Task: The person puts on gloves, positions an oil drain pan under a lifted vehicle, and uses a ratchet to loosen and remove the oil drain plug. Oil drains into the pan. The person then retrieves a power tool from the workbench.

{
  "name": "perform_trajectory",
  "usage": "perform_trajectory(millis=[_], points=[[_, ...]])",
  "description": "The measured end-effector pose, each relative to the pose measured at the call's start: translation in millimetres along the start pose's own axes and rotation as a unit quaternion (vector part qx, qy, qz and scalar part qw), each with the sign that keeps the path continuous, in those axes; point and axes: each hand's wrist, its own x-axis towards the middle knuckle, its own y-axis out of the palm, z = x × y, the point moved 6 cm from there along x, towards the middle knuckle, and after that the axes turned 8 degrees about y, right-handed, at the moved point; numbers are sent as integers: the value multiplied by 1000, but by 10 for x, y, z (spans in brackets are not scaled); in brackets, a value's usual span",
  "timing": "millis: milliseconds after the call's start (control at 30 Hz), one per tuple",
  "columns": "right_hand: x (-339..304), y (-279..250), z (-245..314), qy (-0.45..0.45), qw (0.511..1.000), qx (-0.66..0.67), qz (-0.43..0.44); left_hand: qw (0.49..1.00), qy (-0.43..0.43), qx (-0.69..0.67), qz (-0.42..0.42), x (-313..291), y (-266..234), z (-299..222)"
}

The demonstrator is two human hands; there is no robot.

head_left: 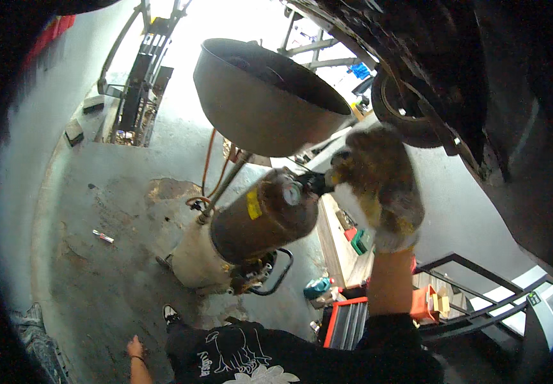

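My right hand (385,185), in a dirty grey-and-yellow work glove, is raised beneath the underside of a vehicle (513,77). Its fingers are curled in, and a dark piece (318,184) shows at their edge; its kind I cannot make out. Beside it stands a waste-oil drainer: a wide grey basin (257,118) on a pole (228,182), over a brown tank (257,224) with a round gauge (292,193) and a yellow label. Low at the left hangs my bare left hand (136,347), fingers drawn in, nothing seen in it.
A wheel (401,105) hangs at upper right. Below my right arm are a red-edged tool chest (347,323), a teal bottle (317,288) and an orange bin (424,304). An orange hose (208,160) runs beside the pole. A small object (103,236) lies on the grey floor.
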Motion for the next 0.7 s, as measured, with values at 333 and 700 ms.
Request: perform_trajectory(millis=[333,700], points=[[-2392,-952,-163,2,932,354,-79,996,68,41,51,-57,991,-700],[-5128,-2122,340,-125,884,413,-178,957,78,239,147,-1876,1921,-617]])
